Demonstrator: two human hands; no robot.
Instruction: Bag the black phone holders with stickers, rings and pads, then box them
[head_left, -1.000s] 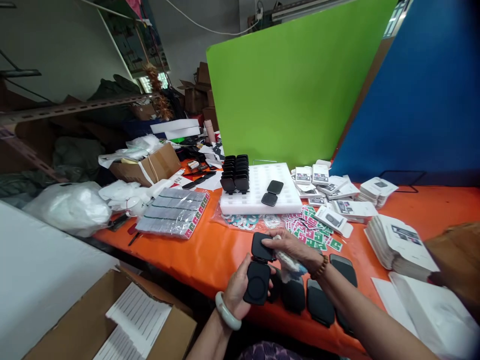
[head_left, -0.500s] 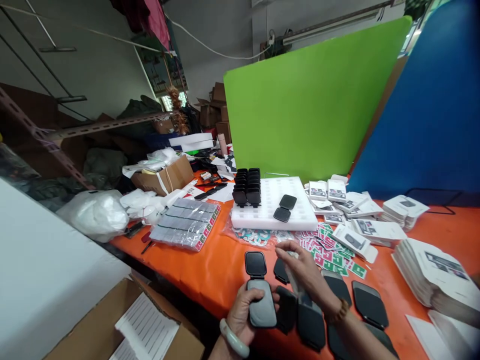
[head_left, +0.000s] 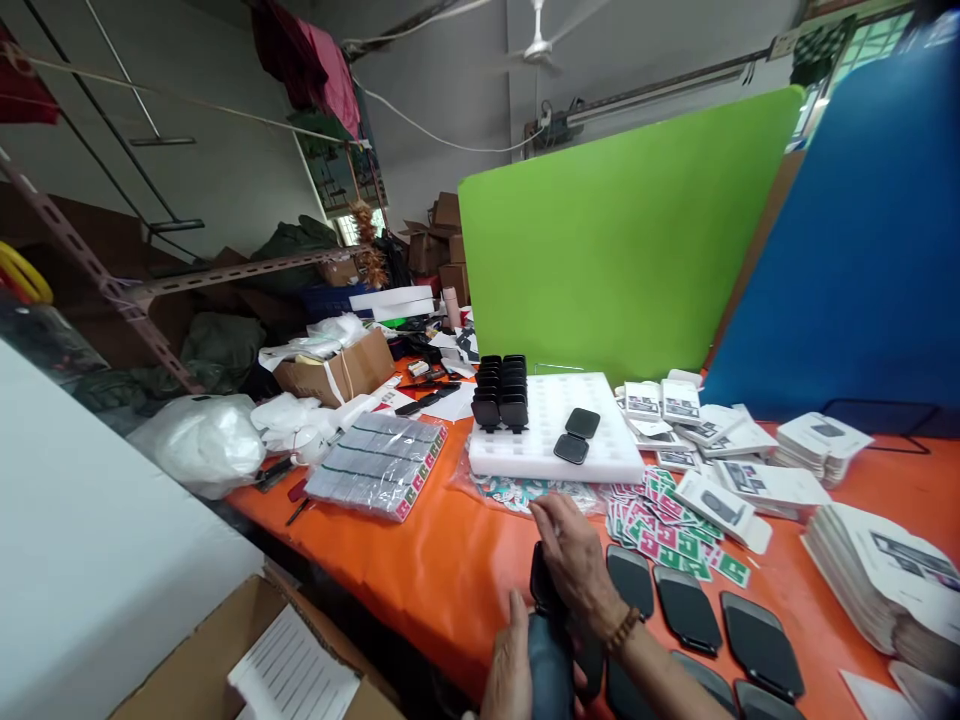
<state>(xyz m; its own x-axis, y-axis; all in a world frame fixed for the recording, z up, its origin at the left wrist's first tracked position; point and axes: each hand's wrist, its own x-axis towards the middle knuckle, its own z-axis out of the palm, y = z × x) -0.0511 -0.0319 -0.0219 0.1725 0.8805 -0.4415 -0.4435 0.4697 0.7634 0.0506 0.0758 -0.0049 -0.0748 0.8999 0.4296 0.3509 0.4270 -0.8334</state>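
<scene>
My left hand (head_left: 511,662), low in the middle of the head view, is wrapped round a black hinged folding pad (head_left: 551,665) with two rounded panels. The pad stands unfolded and tilted, its smaller panel uppermost. Against that upper panel lies my right hand (head_left: 581,565), fingers drawn together; whatever is between its fingertips cannot be made out. Several similar dark pads (head_left: 686,610) lie on the orange table (head_left: 420,560) to the right. Another unfolded pad (head_left: 577,435) rests on a white foam block (head_left: 555,465), beside a black stack of upright pads (head_left: 501,390).
Red and green printed cards (head_left: 667,525) spread right of the foam. White printed boxes (head_left: 750,480) and a tall pile of flattened boxes (head_left: 877,570) are farther right. Bagged grey packs (head_left: 379,460) lie left; an open carton (head_left: 225,650) stands below. A green panel (head_left: 615,240) rises behind.
The folding pad has turned and tilted in my left hand. My right hand has moved left, from beside the pad onto its upper panel. The camera view has tipped upward slightly.
</scene>
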